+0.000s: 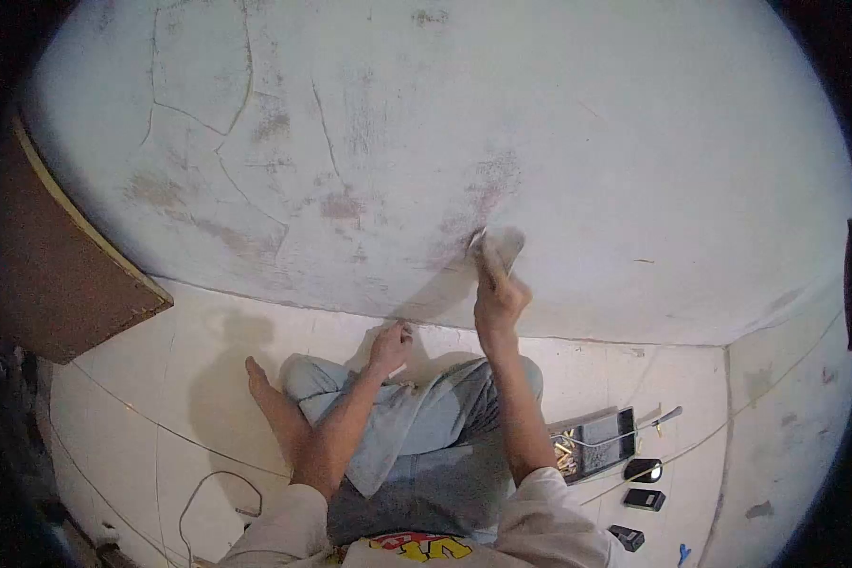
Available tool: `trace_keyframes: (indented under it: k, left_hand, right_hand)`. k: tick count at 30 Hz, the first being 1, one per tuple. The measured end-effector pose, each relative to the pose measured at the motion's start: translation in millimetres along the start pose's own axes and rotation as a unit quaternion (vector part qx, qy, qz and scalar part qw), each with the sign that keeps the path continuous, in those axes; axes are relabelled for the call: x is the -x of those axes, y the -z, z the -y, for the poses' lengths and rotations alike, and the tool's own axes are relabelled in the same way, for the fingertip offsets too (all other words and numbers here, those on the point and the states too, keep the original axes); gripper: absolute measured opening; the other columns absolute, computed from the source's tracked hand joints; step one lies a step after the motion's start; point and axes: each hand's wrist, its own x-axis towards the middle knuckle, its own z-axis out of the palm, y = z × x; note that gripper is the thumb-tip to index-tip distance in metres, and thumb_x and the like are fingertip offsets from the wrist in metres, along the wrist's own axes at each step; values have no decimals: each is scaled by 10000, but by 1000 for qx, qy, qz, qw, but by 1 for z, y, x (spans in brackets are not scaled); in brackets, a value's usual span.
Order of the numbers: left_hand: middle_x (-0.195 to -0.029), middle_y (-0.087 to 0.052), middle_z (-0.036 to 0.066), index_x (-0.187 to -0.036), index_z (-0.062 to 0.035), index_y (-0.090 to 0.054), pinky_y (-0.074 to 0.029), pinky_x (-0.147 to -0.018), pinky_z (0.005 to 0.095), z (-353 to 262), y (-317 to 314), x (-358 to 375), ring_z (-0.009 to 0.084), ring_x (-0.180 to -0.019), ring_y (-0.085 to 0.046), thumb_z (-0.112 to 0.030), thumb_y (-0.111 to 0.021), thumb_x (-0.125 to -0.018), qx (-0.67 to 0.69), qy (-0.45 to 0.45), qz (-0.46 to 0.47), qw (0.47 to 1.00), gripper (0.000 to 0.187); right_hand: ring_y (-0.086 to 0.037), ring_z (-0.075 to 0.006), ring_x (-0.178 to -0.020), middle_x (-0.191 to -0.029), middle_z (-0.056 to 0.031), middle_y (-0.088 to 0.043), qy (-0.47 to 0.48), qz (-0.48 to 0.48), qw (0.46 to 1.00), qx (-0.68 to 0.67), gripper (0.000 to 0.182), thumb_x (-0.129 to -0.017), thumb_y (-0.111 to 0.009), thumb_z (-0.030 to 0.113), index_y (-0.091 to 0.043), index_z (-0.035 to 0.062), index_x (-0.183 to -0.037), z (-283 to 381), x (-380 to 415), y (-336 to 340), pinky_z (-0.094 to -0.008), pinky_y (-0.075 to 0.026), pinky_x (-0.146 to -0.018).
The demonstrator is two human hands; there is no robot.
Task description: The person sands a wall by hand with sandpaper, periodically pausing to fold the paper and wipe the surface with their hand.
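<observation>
My right hand (502,303) is raised to the white wall (615,180), its fingers closed around a flat greyish piece (510,246) held against the wall surface. Dark, reddish scuffed patches of worn paint lie just above and left of it. Lower down, my left hand (391,348) hangs over my bent knee near the foot of the wall, with its fingers curled in. A small pale bit (397,372) shows by its wrist; what the curled fingers hold, if anything, is hidden.
At right on the tiled floor stands a black tray (625,431) with brass-coloured pieces and a bent metal rod. Small black boxes (644,499) and a blue object (683,553) lie nearby. A brown board (76,256) leans at left; a cable (191,499) loops below it.
</observation>
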Motion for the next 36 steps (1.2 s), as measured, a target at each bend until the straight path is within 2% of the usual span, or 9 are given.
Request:
trace_keyframes:
  k: [7,13,17,20,22,27,30,34,36]
  left_hand:
    - [-932,-634,188,-1023,-56,-570,-447,-840,444,18,-15,-11,350,-939,-590,-180,-551,-813,-1,-11,-2,1000,245]
    - [-895,-639,200,-1023,-59,-574,-460,-817,441,13,-9,-9,353,-906,-605,-163,-570,-807,12,0,36,999,240]
    - [-859,-643,200,-1017,-65,-575,-469,-794,445,22,-14,-10,353,-855,-620,-157,-574,-800,-6,-47,-8,999,236]
    - [-865,-641,205,-1011,-66,-576,-471,-783,450,16,-11,-7,355,-855,-620,-157,-573,-796,0,-21,3,1000,233]
    - [-871,-640,208,-1007,-67,-578,-472,-777,452,14,-9,-9,356,-860,-619,-158,-574,-794,-13,-4,-2,1000,232]
    - [-852,-634,202,-1005,-62,-579,-473,-774,449,34,-25,-18,368,-854,-611,-161,-572,-793,-3,-59,-10,998,234]
    - [-861,-634,204,-1002,-50,-578,-472,-781,452,29,-19,-14,375,-867,-607,-170,-577,-788,27,-64,-6,998,245]
    - [-876,-643,200,-990,-40,-586,-476,-781,448,56,-43,-30,374,-871,-611,-168,-583,-785,95,-60,-49,992,241]
    - [-874,-647,197,-983,-44,-591,-479,-778,446,34,-25,-18,371,-866,-616,-162,-586,-784,3,-44,-18,999,232]
  right_hand:
    - [-453,-111,-449,-579,-91,-598,72,-85,993,33,338,-792,-676,19,-674,112,-1117,0,-49,10,-231,-413,-461]
    - [-408,-52,-483,-546,-126,-503,3,-70,997,-24,292,-777,-689,29,-696,96,-1061,40,-90,26,-243,-386,-445]
    - [-438,-157,-444,-612,-204,-499,-19,-10,999,30,260,-770,-694,36,-703,102,-1021,10,-12,-6,-270,-396,-457]
    - [-452,-151,-443,-615,-194,-531,-24,-75,996,-51,306,-765,-701,29,-697,119,-1058,10,-1,-16,-273,-409,-464]
    - [-468,-123,-447,-627,-177,-581,12,-80,996,27,318,-776,-703,37,-690,121,-1083,3,-14,-11,-263,-415,-465]
    - [-346,-80,-441,-542,-85,-403,37,-107,992,-52,390,-790,-672,38,-658,178,-1154,32,-105,20,-227,-297,-406]
    - [-398,-96,-442,-574,-182,-486,-1,-73,997,38,212,-801,-691,80,-709,82,-1013,34,-89,19,-245,-378,-439]
    - [-396,-109,-456,-621,-199,-455,-57,-9,997,50,291,-808,-676,74,-678,106,-1097,13,-5,-5,-255,-378,-459]
    - [-384,-109,-458,-617,-196,-446,-42,-47,998,0,298,-809,-670,60,-677,109,-1102,4,7,-15,-253,-368,-453]
